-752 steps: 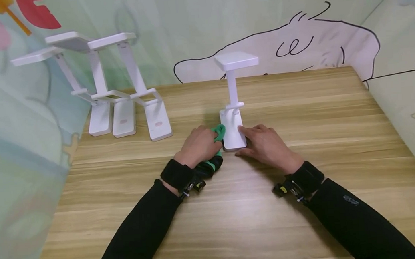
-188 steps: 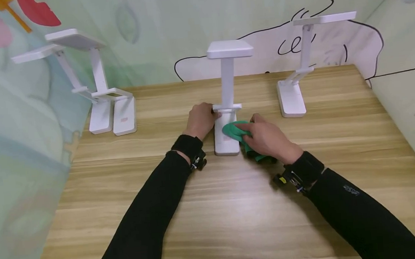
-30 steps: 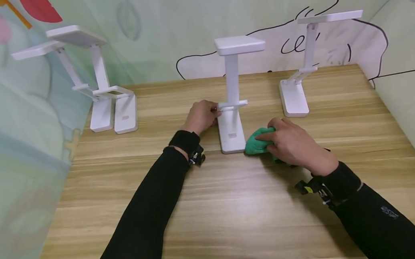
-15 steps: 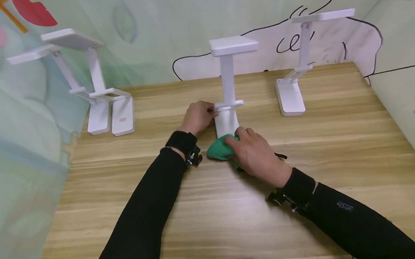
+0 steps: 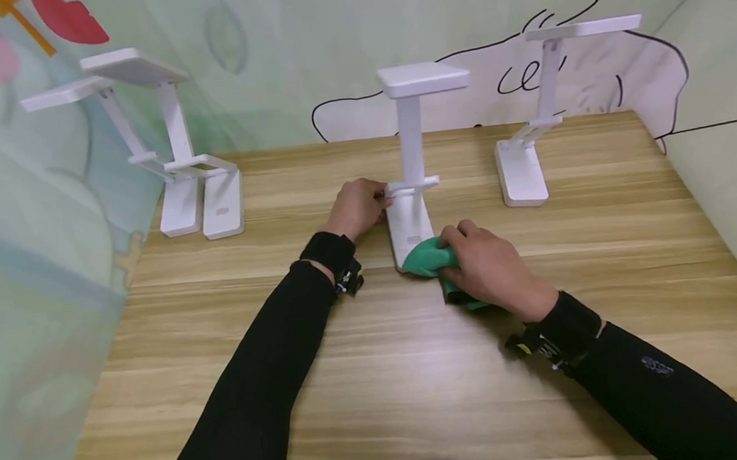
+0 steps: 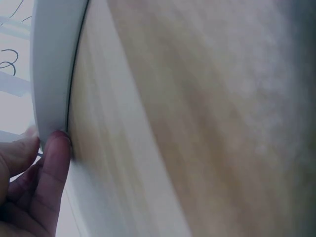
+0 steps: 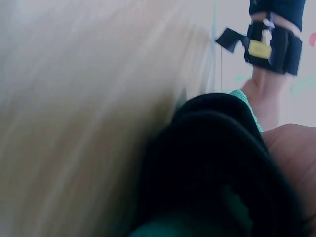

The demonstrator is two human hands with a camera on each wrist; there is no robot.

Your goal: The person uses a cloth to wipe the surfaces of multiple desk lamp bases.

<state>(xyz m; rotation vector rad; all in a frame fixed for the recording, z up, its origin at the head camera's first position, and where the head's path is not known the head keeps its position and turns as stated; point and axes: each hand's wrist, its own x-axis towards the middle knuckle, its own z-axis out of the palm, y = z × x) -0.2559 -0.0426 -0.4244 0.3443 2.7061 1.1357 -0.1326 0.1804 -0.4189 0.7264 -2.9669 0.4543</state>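
A white desk lamp [image 5: 410, 138] with a folding arm stands upright in the middle of the table. My left hand [image 5: 355, 208] pinches the rear left of its base; in the left wrist view, thumb and fingertips [image 6: 59, 148] hold the base's edge [image 6: 55, 74]. My right hand [image 5: 489, 264] grips a bunched green and black cloth [image 5: 430, 258], which lies over the front right corner of the base. Dark folds of the cloth [image 7: 212, 163] fill much of the right wrist view. The lower part of the right hand's fingers is hidden.
Two more white desk lamps [image 5: 222, 204] stand close together at the back left of the wooden table [image 5: 380, 393]. Another lamp [image 5: 522, 173] is at the back right. A printed curtain [image 5: 280, 65] hangs behind the table.
Since half a second ago, the right hand has slid the cloth rightward along the base's front. Over the longer span, one left lamp came to the middle, another reached the right, and the cloth changed hands.
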